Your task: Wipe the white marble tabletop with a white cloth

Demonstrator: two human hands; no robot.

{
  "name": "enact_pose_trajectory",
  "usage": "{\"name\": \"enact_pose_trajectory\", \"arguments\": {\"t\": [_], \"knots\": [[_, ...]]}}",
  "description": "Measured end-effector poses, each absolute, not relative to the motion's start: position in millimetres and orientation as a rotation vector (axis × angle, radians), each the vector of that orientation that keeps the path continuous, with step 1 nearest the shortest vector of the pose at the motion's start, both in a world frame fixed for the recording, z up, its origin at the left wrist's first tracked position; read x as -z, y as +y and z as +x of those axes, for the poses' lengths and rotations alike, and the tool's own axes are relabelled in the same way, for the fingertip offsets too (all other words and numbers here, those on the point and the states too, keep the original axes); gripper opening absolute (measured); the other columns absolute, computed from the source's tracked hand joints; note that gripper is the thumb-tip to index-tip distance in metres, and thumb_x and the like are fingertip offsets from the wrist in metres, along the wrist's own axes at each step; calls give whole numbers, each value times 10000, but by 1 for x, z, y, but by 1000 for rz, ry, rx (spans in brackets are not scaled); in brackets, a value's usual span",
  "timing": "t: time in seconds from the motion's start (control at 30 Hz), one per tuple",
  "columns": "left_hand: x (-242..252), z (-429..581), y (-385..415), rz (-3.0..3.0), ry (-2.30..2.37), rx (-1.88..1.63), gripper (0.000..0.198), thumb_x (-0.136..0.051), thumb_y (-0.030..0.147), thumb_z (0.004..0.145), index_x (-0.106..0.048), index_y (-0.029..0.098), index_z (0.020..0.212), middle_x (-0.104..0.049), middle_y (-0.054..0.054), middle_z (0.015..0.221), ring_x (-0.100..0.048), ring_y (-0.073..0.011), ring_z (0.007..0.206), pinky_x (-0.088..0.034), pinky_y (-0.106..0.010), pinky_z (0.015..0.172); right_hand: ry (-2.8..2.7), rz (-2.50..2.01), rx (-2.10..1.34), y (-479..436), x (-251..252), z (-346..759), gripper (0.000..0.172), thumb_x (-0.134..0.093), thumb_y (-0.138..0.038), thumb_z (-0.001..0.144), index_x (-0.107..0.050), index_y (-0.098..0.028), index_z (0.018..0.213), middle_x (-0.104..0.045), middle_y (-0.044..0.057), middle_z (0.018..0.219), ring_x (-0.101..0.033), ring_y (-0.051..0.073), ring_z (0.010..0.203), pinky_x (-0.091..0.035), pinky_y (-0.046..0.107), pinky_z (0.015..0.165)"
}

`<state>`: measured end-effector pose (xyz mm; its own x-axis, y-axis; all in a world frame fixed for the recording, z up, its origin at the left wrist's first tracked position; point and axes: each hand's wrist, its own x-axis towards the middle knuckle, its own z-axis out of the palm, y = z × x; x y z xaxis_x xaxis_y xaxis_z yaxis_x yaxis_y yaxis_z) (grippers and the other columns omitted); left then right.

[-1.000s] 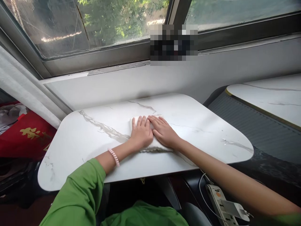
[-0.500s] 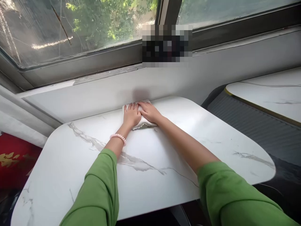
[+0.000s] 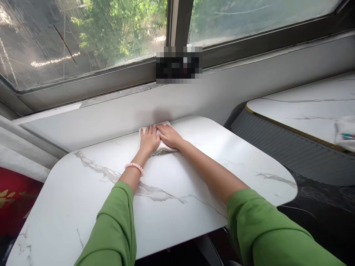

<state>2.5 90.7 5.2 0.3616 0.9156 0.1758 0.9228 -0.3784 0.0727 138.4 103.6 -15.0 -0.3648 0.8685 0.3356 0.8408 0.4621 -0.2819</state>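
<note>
A white folded cloth (image 3: 164, 148) lies at the far edge of a white marble-patterned table (image 3: 194, 184), close to the wall under the window. My left hand (image 3: 149, 139) rests flat on the cloth with fingers stretched out; a pink bead bracelet (image 3: 134, 167) circles that wrist. My right hand (image 3: 169, 135) lies flat beside it on the same cloth, fingers extended and touching the left hand. Both arms wear green sleeves. Most of the cloth is hidden under the hands.
A grey wall and window sill (image 3: 116, 96) run right behind the cloth. A second marble table (image 3: 299, 111) stands at the right, with a pale object (image 3: 345, 133) on its edge. A dark ribbed seat (image 3: 277, 144) fills the gap between the tables. Red fabric (image 3: 13, 195) lies at the left.
Both hands have slid the cloth from the middle of the table away to its far edge by the wall. In the last half second they barely moved.
</note>
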Motion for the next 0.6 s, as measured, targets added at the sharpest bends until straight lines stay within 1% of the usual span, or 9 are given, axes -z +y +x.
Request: {"name": "enact_pose_trajectory", "arguments": {"t": [0.17, 0.37, 0.5, 0.6], "knots": [[-3, 22, 48, -2569, -1733, 309, 531, -221, 278, 950, -337, 97, 1436, -312, -100, 1517, -237, -222, 1411, -86, -499, 1162, -2359, -1378, -79, 66, 18, 164, 554, -284, -252, 883, -379, -103, 1408, -415, 132, 1463, -338, 251, 1367, -259, 492, 1112], [-6, 62, -37, -2593, -1739, 311, 565, -223, 302, 949, -331, 21, 1428, -277, -177, 1516, -193, -312, 1418, -82, -579, 1140, -2419, -1168, -131, -9, 22, 215, 555, -281, -318, 919, -316, -160, 1450, -384, 105, 1487, -328, 232, 1376, -239, 519, 1132], [-12, 89, -84, -2691, -1631, 187, 614, -300, 313, 930, -342, -97, 1386, -314, -279, 1464, -222, -382, 1392, -136, -531, 1150, -2403, -1098, -165, -62, 20, 247, 540, -270, -371, 943, -292, -236, 1465, -392, 63, 1487, -331, 232, 1375, -238, 540, 1136], [-14, 107, -106, -2743, -1534, 174, 626, -330, 321, 924, -350, -110, 1377, -340, -301, 1439, -256, -400, 1373, -185, -513, 1147, -2415, -1137, -165, -93, 16, 268, 542, -284, -387, 952, -257, -273, 1481, -378, 44, 1495, -331, 232, 1374, -255, 531, 1138]]}}
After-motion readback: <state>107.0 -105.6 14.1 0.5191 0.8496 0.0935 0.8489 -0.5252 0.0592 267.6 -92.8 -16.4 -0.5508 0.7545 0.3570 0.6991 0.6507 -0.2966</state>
